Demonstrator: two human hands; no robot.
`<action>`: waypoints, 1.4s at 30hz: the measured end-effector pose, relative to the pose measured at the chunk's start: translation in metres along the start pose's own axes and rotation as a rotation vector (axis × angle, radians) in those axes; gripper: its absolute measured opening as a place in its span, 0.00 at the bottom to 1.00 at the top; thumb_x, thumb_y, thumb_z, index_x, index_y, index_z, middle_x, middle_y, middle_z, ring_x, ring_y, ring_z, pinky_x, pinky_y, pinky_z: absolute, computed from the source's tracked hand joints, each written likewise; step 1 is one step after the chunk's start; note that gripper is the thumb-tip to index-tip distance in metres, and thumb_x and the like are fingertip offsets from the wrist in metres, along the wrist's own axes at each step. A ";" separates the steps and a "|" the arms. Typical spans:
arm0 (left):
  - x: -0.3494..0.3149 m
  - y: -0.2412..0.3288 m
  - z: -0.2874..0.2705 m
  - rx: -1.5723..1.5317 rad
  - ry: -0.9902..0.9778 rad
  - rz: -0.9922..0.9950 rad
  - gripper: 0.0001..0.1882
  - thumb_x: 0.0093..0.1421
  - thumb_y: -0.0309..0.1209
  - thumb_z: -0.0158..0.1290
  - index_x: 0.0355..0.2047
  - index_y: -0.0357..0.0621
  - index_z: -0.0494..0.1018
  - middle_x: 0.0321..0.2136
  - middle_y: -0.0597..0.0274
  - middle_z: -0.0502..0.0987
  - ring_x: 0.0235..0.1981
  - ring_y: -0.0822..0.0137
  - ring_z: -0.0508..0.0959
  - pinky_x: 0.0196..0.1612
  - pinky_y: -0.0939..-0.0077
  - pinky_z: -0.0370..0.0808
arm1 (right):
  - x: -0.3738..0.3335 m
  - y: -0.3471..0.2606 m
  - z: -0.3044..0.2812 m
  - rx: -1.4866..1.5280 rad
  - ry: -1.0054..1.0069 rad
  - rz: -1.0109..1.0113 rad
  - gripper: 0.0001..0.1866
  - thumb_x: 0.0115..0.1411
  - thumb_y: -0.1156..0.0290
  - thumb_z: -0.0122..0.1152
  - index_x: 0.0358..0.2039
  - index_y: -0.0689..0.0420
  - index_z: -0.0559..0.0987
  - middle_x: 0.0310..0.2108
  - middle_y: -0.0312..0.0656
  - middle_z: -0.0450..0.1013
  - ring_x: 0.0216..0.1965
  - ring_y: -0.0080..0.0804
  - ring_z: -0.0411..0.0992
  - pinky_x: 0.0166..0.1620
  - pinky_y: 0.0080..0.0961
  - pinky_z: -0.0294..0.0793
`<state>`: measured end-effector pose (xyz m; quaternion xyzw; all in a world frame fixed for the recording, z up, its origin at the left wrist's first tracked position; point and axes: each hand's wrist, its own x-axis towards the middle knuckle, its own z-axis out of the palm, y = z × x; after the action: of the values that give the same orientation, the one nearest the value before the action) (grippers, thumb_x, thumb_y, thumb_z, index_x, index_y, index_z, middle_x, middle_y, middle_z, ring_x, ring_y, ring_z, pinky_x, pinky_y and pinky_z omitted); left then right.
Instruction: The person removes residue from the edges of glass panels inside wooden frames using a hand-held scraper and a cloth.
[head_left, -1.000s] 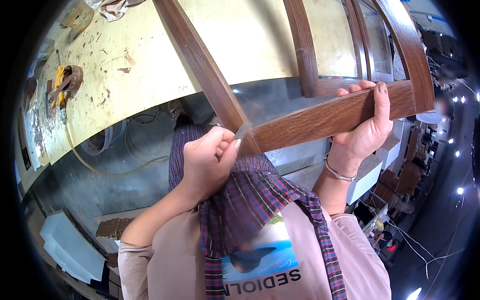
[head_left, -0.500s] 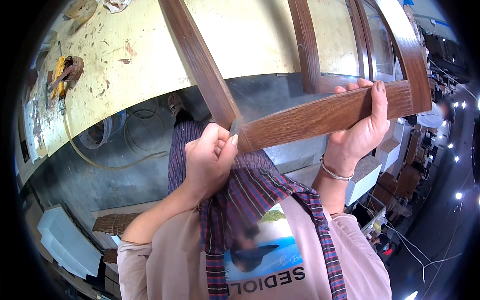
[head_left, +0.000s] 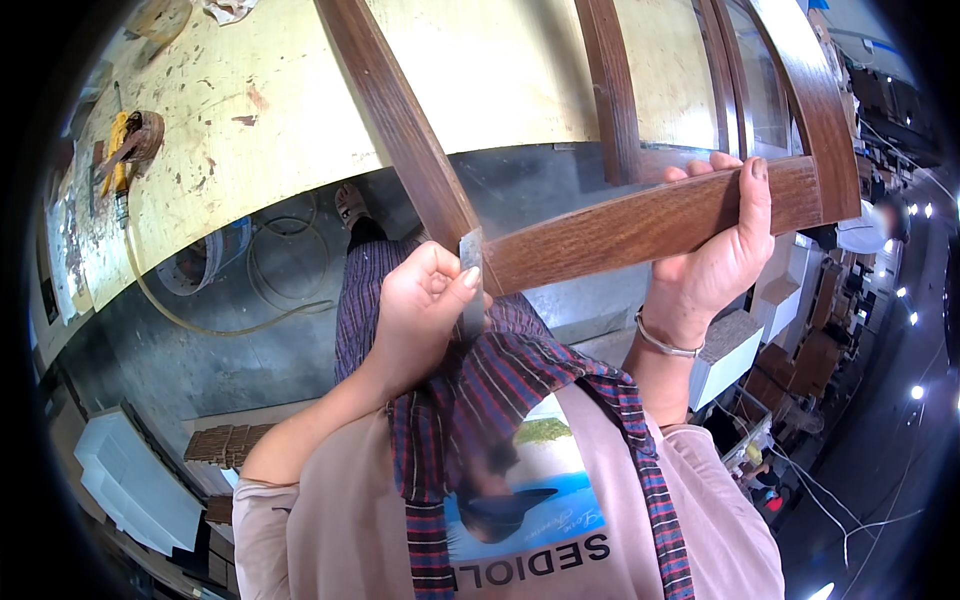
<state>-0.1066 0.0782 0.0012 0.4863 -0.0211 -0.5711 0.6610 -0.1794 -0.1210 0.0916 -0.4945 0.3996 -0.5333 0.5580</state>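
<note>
A brown wooden frame (head_left: 600, 232), with glossy grain, reaches from the table out over its near edge toward me. My right hand (head_left: 715, 235) is closed round its near crosspiece, thumb on the upper face and fingertips over the far edge. My left hand (head_left: 428, 300) pinches a thin, flat grey strip (head_left: 471, 262), perhaps a scraper blade. The strip stands against the frame's near left corner, where the crosspiece meets the left side piece (head_left: 405, 130). My left palm is hidden.
A pale, stained table (head_left: 270, 110) holds the frame's far part. At its left lie a yellow-handled tool (head_left: 118, 150) and a brown roll (head_left: 147, 137). A hose (head_left: 185, 322) hangs to the floor beside a white bucket (head_left: 193, 262). Boxes (head_left: 728, 365) stand at the right.
The grey strip has turned more upright at the corner and shows more of its length. My left hand has shifted slightly to the right. My right hand keeps its hold.
</note>
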 end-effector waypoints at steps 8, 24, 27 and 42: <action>-0.005 0.011 0.003 0.084 0.006 0.067 0.05 0.63 0.24 0.53 0.32 0.38 0.69 0.24 0.60 0.77 0.23 0.76 0.76 0.29 0.83 0.76 | 0.004 0.006 -0.005 0.052 0.001 0.026 0.14 0.62 0.67 0.58 0.35 0.68 0.74 0.27 0.47 0.72 0.27 0.33 0.74 0.30 0.33 0.81; 0.011 0.045 -0.020 1.223 0.194 0.971 0.07 0.45 0.18 0.60 0.24 0.36 0.74 0.20 0.56 0.69 0.21 0.58 0.72 0.25 0.69 0.68 | 0.025 0.022 -0.027 0.209 0.034 0.244 0.08 0.61 0.70 0.57 0.34 0.62 0.73 0.26 0.45 0.72 0.27 0.33 0.73 0.30 0.35 0.79; 0.003 0.049 -0.016 1.180 0.073 0.957 0.07 0.45 0.15 0.59 0.25 0.35 0.74 0.20 0.56 0.69 0.21 0.59 0.72 0.24 0.70 0.68 | 0.024 0.022 -0.027 0.181 0.042 0.268 0.08 0.60 0.70 0.58 0.32 0.62 0.73 0.26 0.44 0.72 0.29 0.35 0.73 0.33 0.36 0.78; 0.022 0.053 -0.038 1.244 0.146 0.994 0.07 0.49 0.18 0.56 0.30 0.37 0.74 0.26 0.55 0.73 0.25 0.55 0.73 0.29 0.68 0.72 | 0.029 0.067 -0.042 0.262 0.074 0.460 0.10 0.63 0.66 0.54 0.30 0.61 0.73 0.24 0.43 0.71 0.26 0.34 0.72 0.32 0.35 0.76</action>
<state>-0.0379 0.0778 0.0056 0.7355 -0.5068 -0.0598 0.4457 -0.2034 -0.1584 0.0205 -0.2944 0.4491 -0.4573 0.7088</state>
